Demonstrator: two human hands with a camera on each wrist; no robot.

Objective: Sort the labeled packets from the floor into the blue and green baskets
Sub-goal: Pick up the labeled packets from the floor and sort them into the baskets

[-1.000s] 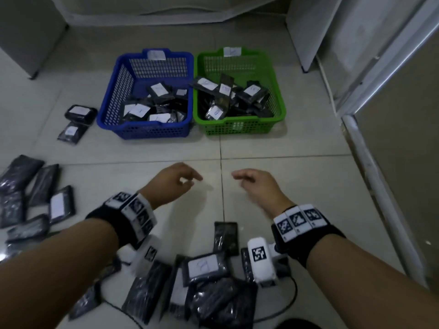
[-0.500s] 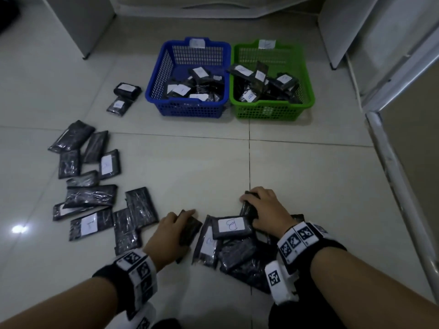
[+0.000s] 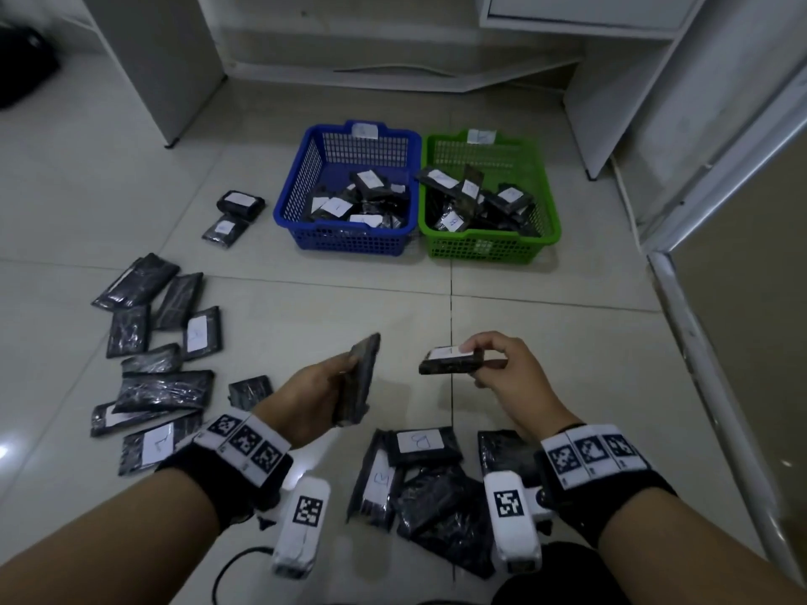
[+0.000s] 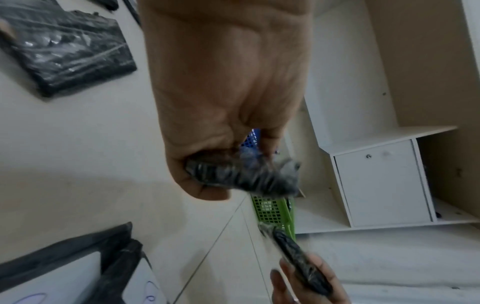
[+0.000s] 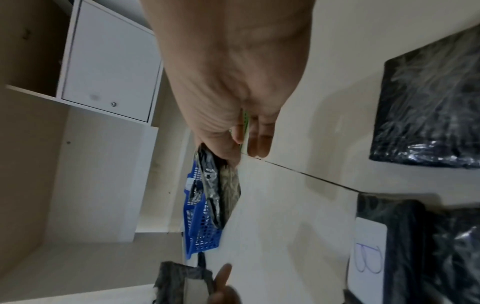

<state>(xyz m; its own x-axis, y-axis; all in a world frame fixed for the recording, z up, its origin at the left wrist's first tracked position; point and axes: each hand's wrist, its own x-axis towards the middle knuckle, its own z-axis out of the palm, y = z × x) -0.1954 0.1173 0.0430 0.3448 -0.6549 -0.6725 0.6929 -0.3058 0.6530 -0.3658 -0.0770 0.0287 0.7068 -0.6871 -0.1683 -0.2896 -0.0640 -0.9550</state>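
Note:
My left hand (image 3: 325, 382) grips a black packet (image 3: 359, 377) held on edge above the floor; in the left wrist view the same packet (image 4: 241, 176) sits in its curled fingers. My right hand (image 3: 489, 364) pinches another black packet (image 3: 452, 361) with a white label on top, held flat; that packet (image 5: 218, 185) shows below the fingers in the right wrist view. Ahead stand the blue basket (image 3: 349, 244) and, to its right, the green basket (image 3: 484, 251), both holding several labeled packets. More packets lie in a pile (image 3: 428, 482) between my wrists.
Several black packets (image 3: 153, 351) are scattered on the tiled floor at the left, two more (image 3: 233, 216) beside the blue basket. White cabinets (image 3: 611, 58) stand behind the baskets. A door frame (image 3: 698, 342) runs along the right. A cable lies near my left forearm.
Both hands, empty a second ago, reached into the near pile and have each lifted a packet off the floor. The head view has tilted up.

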